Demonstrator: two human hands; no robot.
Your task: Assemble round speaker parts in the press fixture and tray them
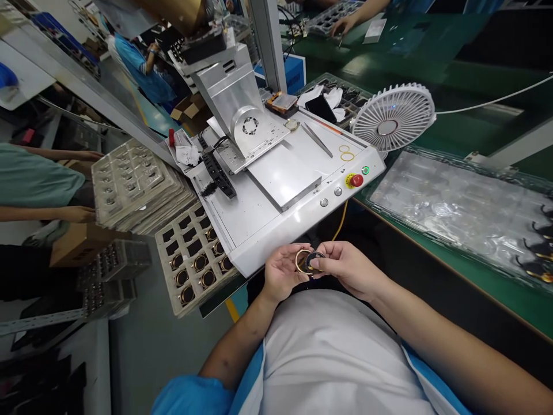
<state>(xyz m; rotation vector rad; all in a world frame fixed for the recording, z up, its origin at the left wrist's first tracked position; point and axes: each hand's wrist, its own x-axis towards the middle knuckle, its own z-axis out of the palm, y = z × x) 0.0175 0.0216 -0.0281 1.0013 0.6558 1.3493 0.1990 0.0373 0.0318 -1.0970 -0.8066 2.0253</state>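
Observation:
Close to my body, in front of the white machine (259, 242), both hands meet over small round parts. My left hand (283, 271) is closed on a gold watch case ring (298, 262), held by its edge. My right hand (341, 262) pinches a dark round disc (311, 260) with thumb and finger, at the right side of the ring. The disc overlaps the ring; I cannot tell whether it is seated inside. To the left, a tray (166, 271) holds several gold-rimmed round watch parts in its pockets.
Tweezers (318, 140) and yellow rings (347, 156) lie on the machine top near a red stop button (356, 180). A white fan (393, 118) stands right of it. A large clear tray (458, 202) lies on the green bench. Stacked trays (142, 202) and another person's arm (47, 214) are at left.

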